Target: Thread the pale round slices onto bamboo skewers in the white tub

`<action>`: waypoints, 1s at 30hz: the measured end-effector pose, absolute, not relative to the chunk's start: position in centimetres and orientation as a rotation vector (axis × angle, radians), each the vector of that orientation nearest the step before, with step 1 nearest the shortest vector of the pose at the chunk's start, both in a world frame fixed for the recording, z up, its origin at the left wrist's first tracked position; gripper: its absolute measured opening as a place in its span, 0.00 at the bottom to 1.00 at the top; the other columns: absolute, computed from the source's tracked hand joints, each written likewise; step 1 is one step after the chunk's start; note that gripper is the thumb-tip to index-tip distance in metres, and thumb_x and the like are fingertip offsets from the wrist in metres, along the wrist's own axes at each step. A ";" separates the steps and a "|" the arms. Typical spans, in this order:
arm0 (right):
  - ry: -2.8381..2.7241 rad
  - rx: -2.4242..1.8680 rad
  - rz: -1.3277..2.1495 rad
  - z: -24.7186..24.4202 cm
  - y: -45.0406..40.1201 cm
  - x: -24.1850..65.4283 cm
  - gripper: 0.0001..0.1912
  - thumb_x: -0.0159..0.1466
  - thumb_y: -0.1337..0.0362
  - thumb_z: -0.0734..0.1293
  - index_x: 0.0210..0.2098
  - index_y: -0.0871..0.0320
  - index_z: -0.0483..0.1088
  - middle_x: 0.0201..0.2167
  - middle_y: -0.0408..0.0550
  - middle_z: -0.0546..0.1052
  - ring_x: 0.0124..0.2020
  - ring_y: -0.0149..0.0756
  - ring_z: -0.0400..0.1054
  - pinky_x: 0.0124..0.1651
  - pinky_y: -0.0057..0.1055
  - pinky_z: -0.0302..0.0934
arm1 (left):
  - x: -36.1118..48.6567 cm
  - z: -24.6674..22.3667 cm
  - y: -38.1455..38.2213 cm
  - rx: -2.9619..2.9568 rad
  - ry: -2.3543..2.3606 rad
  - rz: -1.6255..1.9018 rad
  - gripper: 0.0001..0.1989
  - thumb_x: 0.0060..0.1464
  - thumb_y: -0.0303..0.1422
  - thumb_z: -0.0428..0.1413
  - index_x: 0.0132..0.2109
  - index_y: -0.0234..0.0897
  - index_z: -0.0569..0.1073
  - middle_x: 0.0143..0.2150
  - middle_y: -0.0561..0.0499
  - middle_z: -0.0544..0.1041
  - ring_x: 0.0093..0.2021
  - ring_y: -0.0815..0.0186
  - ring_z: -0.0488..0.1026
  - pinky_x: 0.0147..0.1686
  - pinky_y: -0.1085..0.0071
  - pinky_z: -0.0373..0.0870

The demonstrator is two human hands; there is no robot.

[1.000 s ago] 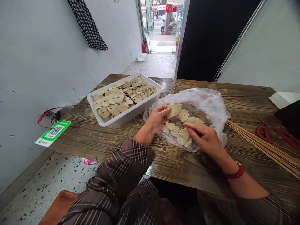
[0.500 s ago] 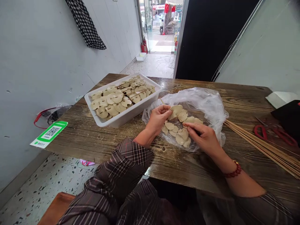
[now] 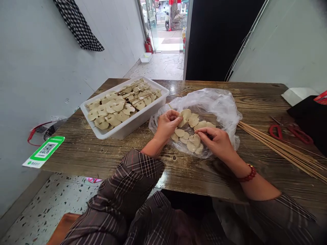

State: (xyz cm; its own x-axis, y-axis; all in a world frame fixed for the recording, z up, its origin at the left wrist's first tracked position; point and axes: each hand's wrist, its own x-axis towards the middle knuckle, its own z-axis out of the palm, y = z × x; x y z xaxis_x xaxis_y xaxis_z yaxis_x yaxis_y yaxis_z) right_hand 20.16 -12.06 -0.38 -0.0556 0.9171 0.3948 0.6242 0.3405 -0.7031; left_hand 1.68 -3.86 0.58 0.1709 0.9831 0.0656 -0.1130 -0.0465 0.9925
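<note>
My left hand (image 3: 167, 126) is closed, its thumb and fingers pinching a round, thin beige slice (image 3: 185, 116). A pale stick end (image 3: 170, 107) pokes out just beyond its knuckles. My right hand (image 3: 216, 140) has thumb and forefinger pinched on the thin tip of a bamboo skewer (image 3: 196, 130); most of that skewer is hidden. Around and below both hands, more loose beige slices (image 3: 194, 143) lie on a crumpled clear plastic bag (image 3: 217, 102).
Left of the bag stands a white plastic tub (image 3: 127, 127) filled with skewered slices (image 3: 112, 107). Bare bamboo skewers (image 3: 278, 146) lie at the right, near red-handled scissors (image 3: 276, 132) and a black bag (image 3: 309, 119). A green QR card (image 3: 46, 149) sits at the table's left edge.
The whole view has shifted, so things appear slightly further left and higher. Both hands keep their pinches, with little visible movement relative to the slices.
</note>
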 end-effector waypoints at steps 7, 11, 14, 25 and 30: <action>-1.741 -1.364 0.442 -0.2 -11.9 20.1 0.10 0.64 0.64 0.64 0.35 0.55 0.79 0.34 0.48 0.83 0.34 0.39 0.76 0.41 0.36 0.69 | 2.4 0.4 -4.6 1.329 0.892 1.088 0.10 0.45 0.33 0.65 0.31 0.36 0.71 0.24 0.56 0.72 0.23 0.75 0.65 0.24 0.77 0.60; -1.679 -1.369 0.444 0.3 -11.9 20.4 0.10 0.64 0.62 0.64 0.35 0.55 0.79 0.33 0.48 0.83 0.33 0.38 0.75 0.39 0.35 0.68 | 2.5 0.8 -4.9 1.348 0.794 0.995 0.12 0.47 0.36 0.65 0.36 0.35 0.74 0.28 0.53 0.76 0.27 0.73 0.70 0.28 0.76 0.67; -1.567 -1.390 0.427 0.8 -11.9 21.1 0.12 0.64 0.60 0.65 0.37 0.56 0.79 0.33 0.47 0.83 0.30 0.36 0.73 0.34 0.32 0.67 | 2.1 0.8 -4.6 1.344 0.839 1.002 0.13 0.50 0.38 0.63 0.41 0.35 0.75 0.33 0.49 0.79 0.31 0.70 0.74 0.33 0.73 0.71; -1.317 -1.323 0.453 0.9 -10.9 23.0 0.14 0.63 0.57 0.65 0.39 0.58 0.79 0.28 0.45 0.80 0.23 0.31 0.66 0.25 0.28 0.57 | 3.9 0.0 -1.9 2.298 1.364 0.690 0.05 0.52 0.34 0.59 0.32 0.38 0.77 0.35 0.45 0.76 0.36 0.61 0.72 0.41 0.66 0.65; -1.339 -1.287 0.465 0.5 -10.4 22.9 0.15 0.63 0.57 0.65 0.38 0.59 0.80 0.28 0.46 0.80 0.24 0.31 0.66 0.27 0.28 0.57 | 5.4 0.1 -1.8 2.406 1.503 0.512 0.08 0.53 0.36 0.58 0.32 0.37 0.74 0.40 0.40 0.76 0.43 0.54 0.72 0.45 0.62 0.64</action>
State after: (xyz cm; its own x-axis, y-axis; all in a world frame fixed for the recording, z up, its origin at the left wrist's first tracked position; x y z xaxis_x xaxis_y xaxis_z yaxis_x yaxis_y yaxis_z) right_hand 22.88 -10.45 0.47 0.2673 0.8572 0.4402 0.3998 0.3170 -0.8601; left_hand 5.44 -1.82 0.06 0.4031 0.9014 0.1578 0.8105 -0.4318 0.3958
